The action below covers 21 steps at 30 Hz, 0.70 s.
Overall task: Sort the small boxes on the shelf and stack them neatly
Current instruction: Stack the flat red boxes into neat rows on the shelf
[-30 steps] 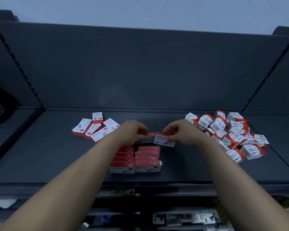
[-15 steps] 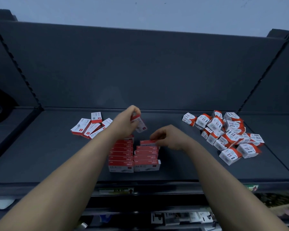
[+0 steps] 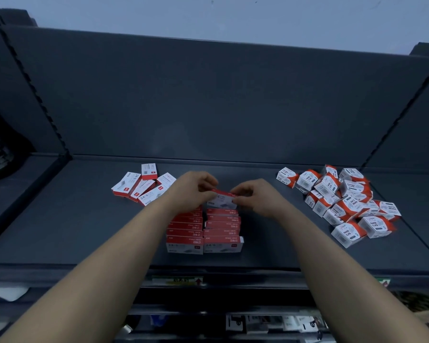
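Pinching box (image 3: 223,199) w/ L hand (image 3: 191,191) & R hand (image 3: 256,197) above stacks (image 3: 203,231).

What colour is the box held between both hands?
Red top, pale grey-white side: the staple box, pinched by left hand and right hand; head view.

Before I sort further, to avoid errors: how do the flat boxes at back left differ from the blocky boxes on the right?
The flat red-and-white card boxes are slim and read 24/6; the blocky red-and-white card boxes are chunky and read PAPER CLIPS. The flat boxes are few, lying fanned; the blocky boxes are many, tumbled. Both sit unstacked on the dark shelf.
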{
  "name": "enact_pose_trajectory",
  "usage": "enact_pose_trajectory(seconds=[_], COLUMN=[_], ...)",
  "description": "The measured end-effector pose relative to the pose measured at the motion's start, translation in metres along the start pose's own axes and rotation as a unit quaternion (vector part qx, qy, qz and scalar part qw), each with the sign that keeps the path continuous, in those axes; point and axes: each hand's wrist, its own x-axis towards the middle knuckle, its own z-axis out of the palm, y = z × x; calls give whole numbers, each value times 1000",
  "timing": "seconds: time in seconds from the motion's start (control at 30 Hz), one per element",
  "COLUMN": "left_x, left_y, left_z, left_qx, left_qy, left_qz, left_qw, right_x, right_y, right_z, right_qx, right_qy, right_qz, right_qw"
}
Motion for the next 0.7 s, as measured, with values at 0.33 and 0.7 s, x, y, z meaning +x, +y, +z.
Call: enact_pose_trajectory(seconds=[0.33, 0.7], left_x=[-21, -63], left_y=[-23, -35], left_z=[2, 6], left_qx=[106, 175], left_qy=[-15, 87], left_qz=[-39, -45], left_qw=[993, 980], right_x=[-4, -51], right_y=[-8, 11], right_z=[11, 45], right_qx=[-1, -44], right_qy=[-70, 129], right_qz=[22, 24], right_qw=[997, 990])
